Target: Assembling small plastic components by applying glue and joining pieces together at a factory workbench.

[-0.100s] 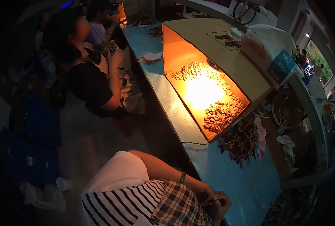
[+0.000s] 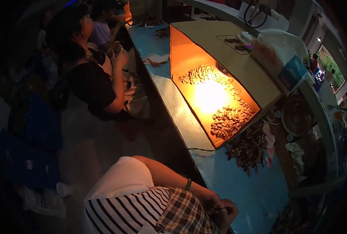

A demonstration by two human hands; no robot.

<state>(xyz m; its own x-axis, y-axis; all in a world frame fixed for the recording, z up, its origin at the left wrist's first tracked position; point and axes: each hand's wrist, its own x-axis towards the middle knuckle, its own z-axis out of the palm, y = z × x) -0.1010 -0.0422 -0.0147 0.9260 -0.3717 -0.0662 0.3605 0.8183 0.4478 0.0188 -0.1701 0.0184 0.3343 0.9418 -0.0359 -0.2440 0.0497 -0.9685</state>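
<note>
- Small dark piece (image 2: 219,207), hard to make out, sits at the near edge of the bench (image 2: 255,195), pinched between both hands
- Left hand (image 2: 209,201): grip clenched on the small dark piece
- Right hand (image 2: 227,212): grip grasping the same piece, touching the left hand
- Pile of brown pieces (image 2: 248,147) lies further along the bench, beside the lit cardboard box (image 2: 204,97)
</note>
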